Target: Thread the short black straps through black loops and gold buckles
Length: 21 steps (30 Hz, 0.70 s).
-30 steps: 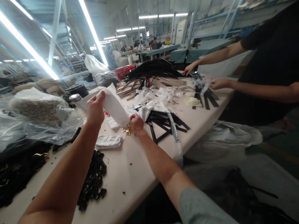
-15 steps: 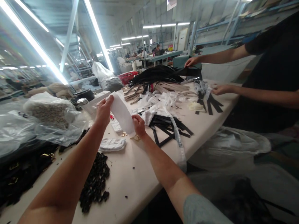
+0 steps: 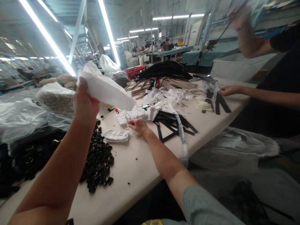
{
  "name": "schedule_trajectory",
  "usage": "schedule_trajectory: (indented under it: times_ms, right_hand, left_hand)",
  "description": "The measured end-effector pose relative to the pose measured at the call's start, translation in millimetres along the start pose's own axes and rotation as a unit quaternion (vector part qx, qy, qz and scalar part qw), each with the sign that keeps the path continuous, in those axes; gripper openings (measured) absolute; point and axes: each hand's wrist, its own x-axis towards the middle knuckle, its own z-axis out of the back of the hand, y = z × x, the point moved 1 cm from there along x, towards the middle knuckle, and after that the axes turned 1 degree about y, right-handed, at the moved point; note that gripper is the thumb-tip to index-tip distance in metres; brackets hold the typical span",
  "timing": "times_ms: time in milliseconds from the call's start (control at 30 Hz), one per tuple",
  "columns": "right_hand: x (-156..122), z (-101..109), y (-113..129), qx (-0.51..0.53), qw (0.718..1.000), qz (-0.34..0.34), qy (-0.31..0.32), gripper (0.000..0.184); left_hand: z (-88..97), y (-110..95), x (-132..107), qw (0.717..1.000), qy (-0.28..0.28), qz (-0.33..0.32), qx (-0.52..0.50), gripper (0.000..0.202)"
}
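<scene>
My left hand [image 3: 85, 100] is closed on a white folded sheet [image 3: 107, 90], paper or thin cloth, raised above the table and slanting down to the right. Low over the table, my right hand [image 3: 138, 125] has its fingers pinched together beside a small gold buckle [image 3: 127, 128]. What lies between those fingertips, if anything, is too small to make out. Another gold piece [image 3: 139, 136] sits under the right wrist. A folded white cloth bundle [image 3: 117, 136] lies just left of the right hand, with a heap of small black pieces [image 3: 100, 164] nearer to me.
Black strips [image 3: 172, 125] and crumpled white film [image 3: 161, 100] lie right of my hands. Behind them are a pile of long black strips [image 3: 166, 70] and a red basket [image 3: 134, 72]. Clear plastic bags [image 3: 56, 98] stand left. A co-worker's hand [image 3: 228, 90] reaches in at right.
My left hand has lifted the white sheet up and left. My right hand has let go of it and moved down to the gold buckle. The co-worker's far arm has risen, blurred.
</scene>
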Motion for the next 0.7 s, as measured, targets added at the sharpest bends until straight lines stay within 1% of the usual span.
schedule_trajectory:
  times_ms: [67,167,233,267,300,367,400,467,567,633,667,700]
  right_hand:
    - [-1.2,3.2,1.7,-0.014,1.0,-0.005,-0.005,0.02]
    - [-2.1,11.0,7.1,0.019,0.998,-0.009,-0.062,0.025]
    - [-2.2,14.0,14.4,0.101,0.99,0.014,-0.102,0.03]
    - [-2.8,13.9,20.0,0.162,0.98,0.034,-0.107,0.034]
    - [-4.2,12.8,27.2,0.225,0.968,0.055,-0.096,0.039]
    - [-10.4,8.7,46.6,0.324,0.941,0.091,-0.028,0.047]
    - [-15.4,6.5,58.2,0.349,0.931,0.104,0.017,0.049]
    - [-27.9,3.2,82.6,0.361,0.92,0.118,0.099,0.052]
    - [-48.4,2.8,113.3,0.363,0.896,0.125,0.221,0.059]
    - [-62.0,5.5,124.0,0.363,0.877,0.119,0.291,0.071]
    - [-69.0,7.7,125.3,0.358,0.873,0.111,0.313,0.074]
    - [-76.3,10.5,123.7,0.353,0.872,0.097,0.326,0.072]
  left_hand:
    - [14.9,-16.0,-16.1,0.998,-0.013,-0.011,-0.061,0.025]
    - [46.7,-27.9,-51.0,0.997,-0.012,-0.01,-0.075,0.023]
    - [71.2,-29.9,-76.4,0.998,-0.037,0.015,-0.052,0.026]
    - [83.1,-30.1,-88.9,0.997,-0.056,0.032,-0.029,0.028]
    - [93.9,-30.5,-101.0,0.996,-0.076,0.05,-0.001,0.031]
    - [111.6,-32.2,-123.1,0.989,-0.114,0.083,0.052,0.036]
    - [118.1,-33.7,-132.8,0.985,-0.13,0.094,0.07,0.037]
    - [126.7,-38.1,-149.5,0.978,-0.158,0.105,0.088,0.04]
    - [132.6,-44.0,-170.7,0.971,-0.184,0.125,0.091,0.044]
    - [134.7,-44.0,-186.1,0.97,-0.186,0.143,0.064,0.047]
    - [135.8,-42.0,-195.0,0.97,-0.184,0.154,0.049,0.047]
    - [137.0,-38.5,-204.7,0.968,-0.181,0.168,0.04,0.046]
